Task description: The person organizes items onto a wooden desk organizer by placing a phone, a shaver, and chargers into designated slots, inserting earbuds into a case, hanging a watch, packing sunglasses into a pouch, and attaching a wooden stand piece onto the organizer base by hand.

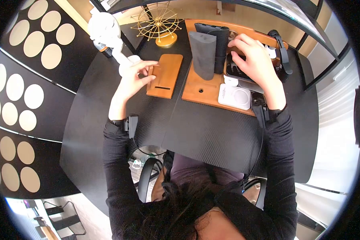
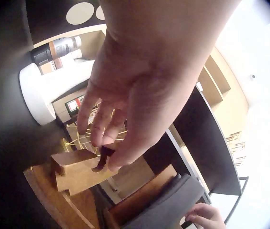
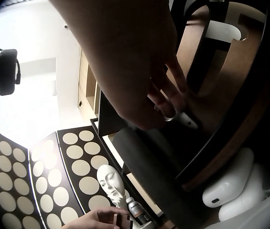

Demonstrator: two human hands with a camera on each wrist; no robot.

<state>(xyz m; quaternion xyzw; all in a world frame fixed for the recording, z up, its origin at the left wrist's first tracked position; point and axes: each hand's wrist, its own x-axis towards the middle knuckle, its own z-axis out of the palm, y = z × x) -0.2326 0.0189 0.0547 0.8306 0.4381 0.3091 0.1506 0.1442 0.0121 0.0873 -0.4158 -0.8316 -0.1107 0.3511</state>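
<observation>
In the head view my left hand (image 1: 134,78) is at the left edge of a wooden stand (image 1: 166,76) with a dark slot. Thumb and fingertips pinch a small dark-brown piece (image 2: 105,157) beside the notched wooden block (image 2: 77,167). My right hand (image 1: 254,60) hangs over a dark tray (image 1: 233,68) on the wooden desk organizer (image 1: 192,94), fingers loosely bent. Those fingers reach into the tray in the right wrist view, near a small white piece (image 3: 188,120); whether they grip it I cannot tell. A grey upright holder (image 1: 203,56) stands left of that hand.
A white charging pad (image 1: 235,96) lies at the organizer's front, with a white earbud case (image 1: 231,81) behind it. Headphones (image 1: 282,52) stand at the right. A gold wheel ornament (image 1: 158,25) and a white sculpture (image 1: 104,28) stand at the back left of the black desk (image 1: 212,128).
</observation>
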